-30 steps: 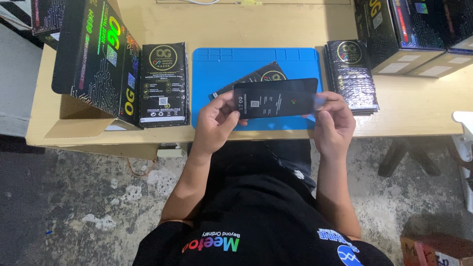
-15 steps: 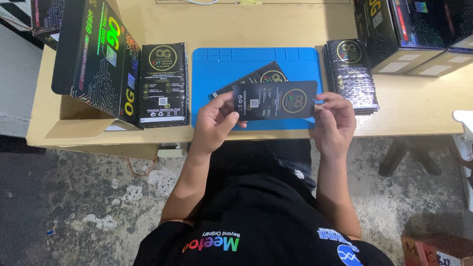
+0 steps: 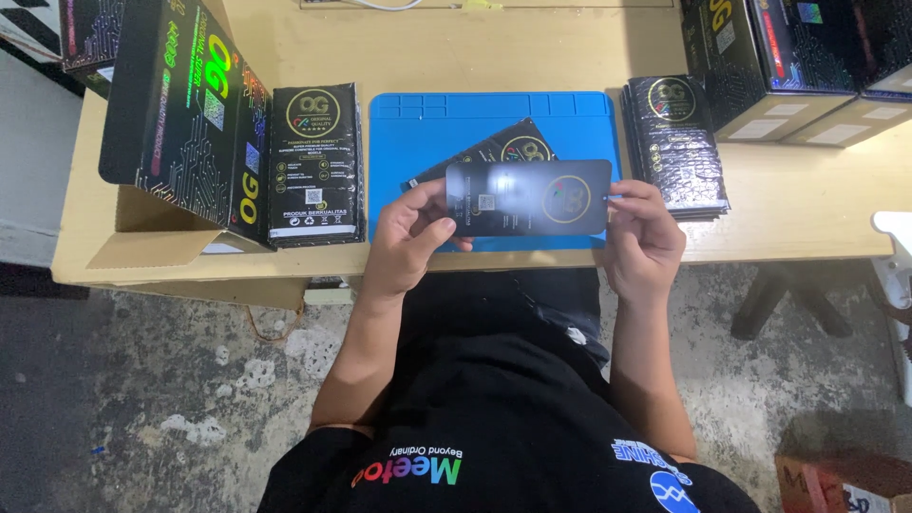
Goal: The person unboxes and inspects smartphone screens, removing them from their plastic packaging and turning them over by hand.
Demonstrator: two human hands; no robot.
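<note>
Compared with a moment ago, the card [image 3: 528,198] has tipped so its glossy face catches more glare, and it sits a touch lower over the mat [image 3: 418,133]; both hands hold it at the same two ends as before.

So, the card is a flat dark rectangle, held level and lengthwise above the near edge of the mat, not touching it. Left hand [image 3: 408,242] pinches the left end: thumb lies across the front face near the bottom corner, the other fingers curl behind. Right hand [image 3: 646,233] closes on the right end, fingertips [image 3: 622,190] wrapping round the short edge, thumb hidden behind or under it, can't tell which.

Right behind the card, a black pouch [image 3: 503,147] lies tilted on the mat, partly covered. Left of the mat, a flat black pack [image 3: 313,161] lies on the table [image 3: 807,209], and beside that an open carton [image 3: 180,104] with its flap standing up. Right of the mat there's a stack of pouches [image 3: 676,142], with boxes [image 3: 788,57] farther back at the corner.
</note>
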